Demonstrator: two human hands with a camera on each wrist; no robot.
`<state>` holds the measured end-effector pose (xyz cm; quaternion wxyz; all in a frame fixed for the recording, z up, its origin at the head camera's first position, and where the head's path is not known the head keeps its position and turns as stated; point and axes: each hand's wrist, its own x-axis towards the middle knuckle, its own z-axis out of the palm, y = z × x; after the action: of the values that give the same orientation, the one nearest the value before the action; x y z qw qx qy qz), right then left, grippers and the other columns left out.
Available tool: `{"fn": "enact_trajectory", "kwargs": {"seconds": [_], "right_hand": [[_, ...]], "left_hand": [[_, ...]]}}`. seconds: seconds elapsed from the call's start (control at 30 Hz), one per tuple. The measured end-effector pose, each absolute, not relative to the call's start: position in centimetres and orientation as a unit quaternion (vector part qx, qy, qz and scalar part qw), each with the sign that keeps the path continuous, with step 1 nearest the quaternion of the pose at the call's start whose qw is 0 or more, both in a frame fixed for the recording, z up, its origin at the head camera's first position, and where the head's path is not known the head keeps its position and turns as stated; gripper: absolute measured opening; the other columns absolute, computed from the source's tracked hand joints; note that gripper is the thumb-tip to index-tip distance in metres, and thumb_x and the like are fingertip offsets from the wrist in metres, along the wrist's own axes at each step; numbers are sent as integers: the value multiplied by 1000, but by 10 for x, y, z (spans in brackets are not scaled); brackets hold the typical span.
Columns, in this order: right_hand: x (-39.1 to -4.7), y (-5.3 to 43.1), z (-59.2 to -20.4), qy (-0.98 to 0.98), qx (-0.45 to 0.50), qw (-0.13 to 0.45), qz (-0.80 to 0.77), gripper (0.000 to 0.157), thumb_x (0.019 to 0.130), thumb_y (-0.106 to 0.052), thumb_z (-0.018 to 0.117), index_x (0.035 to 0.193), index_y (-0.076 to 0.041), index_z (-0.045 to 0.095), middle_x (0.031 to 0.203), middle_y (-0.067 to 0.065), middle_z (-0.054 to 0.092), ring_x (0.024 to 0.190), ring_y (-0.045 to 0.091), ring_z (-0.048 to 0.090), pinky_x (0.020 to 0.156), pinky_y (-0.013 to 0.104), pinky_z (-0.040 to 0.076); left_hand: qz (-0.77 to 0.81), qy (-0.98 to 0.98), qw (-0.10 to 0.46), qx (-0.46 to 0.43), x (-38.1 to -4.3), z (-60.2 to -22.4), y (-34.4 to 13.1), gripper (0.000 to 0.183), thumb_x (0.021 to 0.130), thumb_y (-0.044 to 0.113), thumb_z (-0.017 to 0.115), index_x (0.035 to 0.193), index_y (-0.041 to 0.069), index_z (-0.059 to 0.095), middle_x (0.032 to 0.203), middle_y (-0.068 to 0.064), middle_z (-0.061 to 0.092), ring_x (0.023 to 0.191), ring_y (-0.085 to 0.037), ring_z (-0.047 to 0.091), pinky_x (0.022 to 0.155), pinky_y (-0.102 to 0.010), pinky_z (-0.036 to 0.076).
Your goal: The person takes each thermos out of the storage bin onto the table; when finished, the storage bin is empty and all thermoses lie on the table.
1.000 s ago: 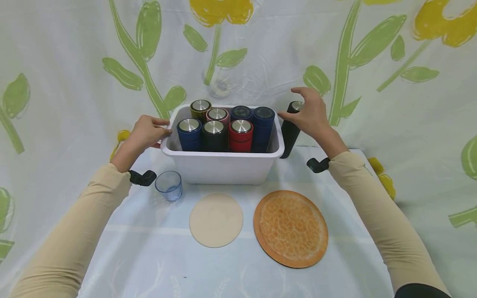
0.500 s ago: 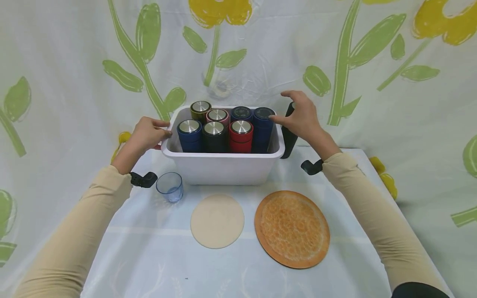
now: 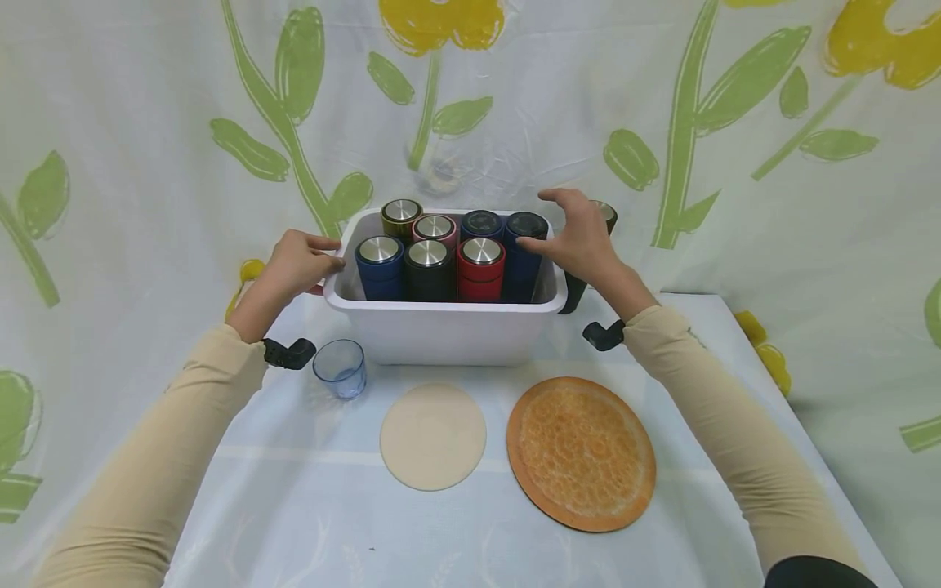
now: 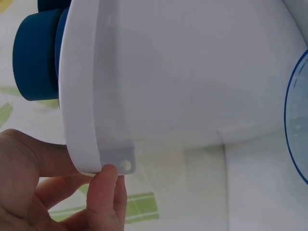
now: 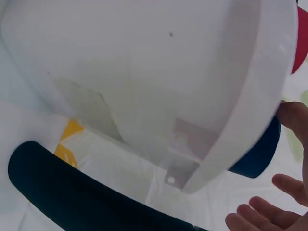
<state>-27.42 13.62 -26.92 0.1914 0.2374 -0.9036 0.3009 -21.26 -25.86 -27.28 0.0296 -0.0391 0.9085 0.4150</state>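
Seven flasks (image 3: 427, 282) stand in a white tub (image 3: 448, 336), pinched at its left end by the left hand (image 3: 295, 265); the right hand (image 3: 583, 242), fingers spread, hovers beside the rightmost flask (image 3: 520, 276). A deep, straight grip would likely serve best.

Much covered, more cropped

In the head view, the front wall of the white tub (image 3: 448, 335) hides the lower ends of the seven flasks (image 3: 481, 286) inside, and the nearer ones cover much of those behind. The right hand (image 3: 584, 237) blocks the middle of the black flask (image 3: 576, 294) outside; whether it touches the rightmost navy flask (image 3: 522, 273) is unclear. The left wrist view crops the glass (image 4: 299, 120); the right wrist view cuts off the black flask. A dark speck (image 3: 372, 549) on the worktop (image 3: 309, 490) is too small to identify.
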Motion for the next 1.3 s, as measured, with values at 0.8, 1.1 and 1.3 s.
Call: {"fn": "enact_trajectory", "kwargs": {"seconds": [0.8,1.1,1.3], "right_hand": [[-281,120,-282,-911,238,146,303,73,80,-30,85,139,0,54,136,20,57,123,34,53,104,48,43],[-281,118,-286,-912,233,138,308,70,83,-28,82,140,1,52,135,20,58,120,34,55,102,47,45],[-282,117,-287,-913,231,136,307,68,84,-26,81,140,0,52,135,20,58,119,34,56,101,47,46]], "left_hand": [[410,910,36,-56,-212,-271,-255,52,98,13,60,146,-3,47,135,-31,52,111,-42,59,73,-36,61],[412,909,35,-49,-211,-270,-255,52,98,12,60,145,-4,47,135,-31,53,110,-42,60,71,-34,61],[412,909,35,-50,-211,-270,-256,52,98,12,60,145,-4,48,135,-31,53,111,-42,60,71,-35,61]]}}
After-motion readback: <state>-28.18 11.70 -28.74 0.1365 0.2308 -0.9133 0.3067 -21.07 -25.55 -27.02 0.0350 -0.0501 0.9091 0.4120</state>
